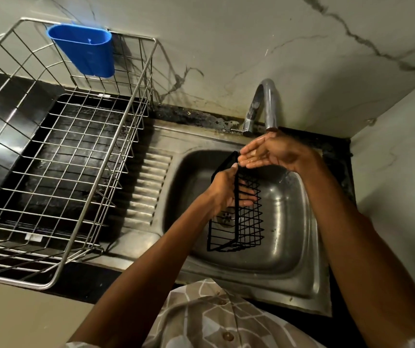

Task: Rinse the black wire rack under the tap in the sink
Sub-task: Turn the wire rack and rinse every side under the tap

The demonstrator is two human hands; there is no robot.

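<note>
The black wire rack (248, 227) stands on end inside the steel sink (291, 249), over the drain. My left hand (226, 190) grips its upper frame, thumb at the top edge and fingers curled through the wires. My right hand (271, 153) is held flat with wet, straight fingers just under the spout of the chrome tap (268, 104), its fingertips close to the rack's top corner. I cannot make out a water stream.
A large steel wire dish basket (58, 156) with a blue plastic cup holder (86, 50) sits on the black counter left of the sink. A ribbed drainboard (148, 187) lies between them. A marble wall rises behind and to the right.
</note>
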